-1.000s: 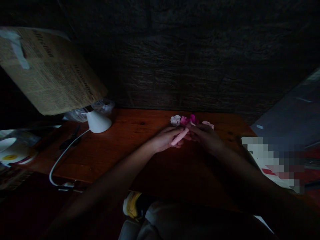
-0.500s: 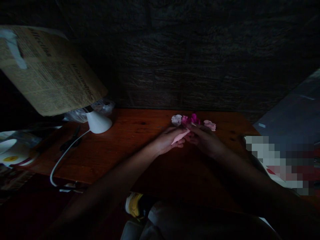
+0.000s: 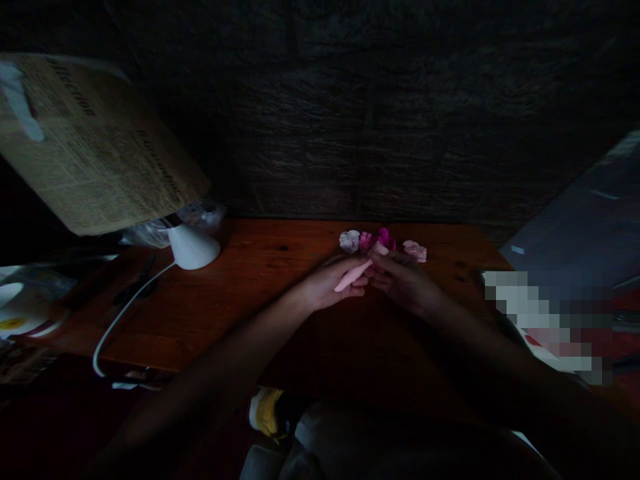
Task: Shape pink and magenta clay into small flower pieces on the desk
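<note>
A pale pink strip (image 3: 353, 274), perhaps paper or soft clay, lies slantwise between my two hands above the wooden table. My left hand (image 3: 334, 283) is closed on its lower part, with the fingers curled beneath it. My right hand (image 3: 403, 280) pinches it near the upper end. Just beyond my fingers sit small flower-like pieces: a white one (image 3: 349, 241), a pink one (image 3: 366, 240), a magenta one (image 3: 386, 238) and a light pink one (image 3: 415, 251). The dim light hides what the strip is made of.
On the left stands a lamp with a newsprint shade (image 3: 110, 147) and white base (image 3: 193, 247); its cord (image 3: 113, 313) hangs over the table edge. Dark scissors (image 3: 136, 288) lie beside it. A white cup (image 3: 20, 310) is at far left. A dark brick wall (image 3: 320, 133) backs the table (image 3: 260, 267).
Both hands keep hold of the pink strip, and the fingers shift slightly along it. More of its upper end shows above my right fingers. The whole view moves a little.
</note>
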Action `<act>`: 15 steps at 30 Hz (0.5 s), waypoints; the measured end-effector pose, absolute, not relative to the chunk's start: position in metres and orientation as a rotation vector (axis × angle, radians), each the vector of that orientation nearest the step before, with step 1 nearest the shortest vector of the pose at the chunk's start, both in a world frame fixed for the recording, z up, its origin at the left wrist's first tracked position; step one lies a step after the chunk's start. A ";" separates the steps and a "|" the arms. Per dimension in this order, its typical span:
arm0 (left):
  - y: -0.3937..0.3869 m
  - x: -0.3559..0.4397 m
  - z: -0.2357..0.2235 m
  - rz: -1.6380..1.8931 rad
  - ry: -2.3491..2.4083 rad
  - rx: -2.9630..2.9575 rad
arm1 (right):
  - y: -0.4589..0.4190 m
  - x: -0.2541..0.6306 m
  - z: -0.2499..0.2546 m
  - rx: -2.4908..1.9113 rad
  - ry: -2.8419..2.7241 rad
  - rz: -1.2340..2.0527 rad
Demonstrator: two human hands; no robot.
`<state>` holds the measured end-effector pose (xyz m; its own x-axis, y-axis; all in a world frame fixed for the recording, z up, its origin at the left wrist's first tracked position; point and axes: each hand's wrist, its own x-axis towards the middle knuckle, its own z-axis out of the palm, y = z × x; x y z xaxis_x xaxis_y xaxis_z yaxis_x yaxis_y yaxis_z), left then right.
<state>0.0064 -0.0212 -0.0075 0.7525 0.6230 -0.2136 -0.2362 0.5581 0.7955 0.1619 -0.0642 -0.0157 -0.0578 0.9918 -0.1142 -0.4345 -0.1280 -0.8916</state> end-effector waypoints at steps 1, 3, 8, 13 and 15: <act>-0.021 0.006 -0.008 0.539 0.500 0.848 | -0.064 0.162 -0.016 -0.929 -0.841 1.498; -0.022 0.006 -0.008 0.543 0.473 0.875 | -0.065 0.161 -0.016 -0.917 -0.874 1.482; -0.024 0.010 -0.011 0.591 0.459 0.920 | -0.065 0.156 -0.014 -0.904 -0.896 1.449; -0.029 0.014 -0.009 0.656 0.499 0.888 | -0.066 0.152 -0.011 -0.857 -0.944 1.435; -0.029 0.015 -0.007 0.665 0.504 0.868 | -0.066 0.152 -0.011 -0.851 -0.929 1.433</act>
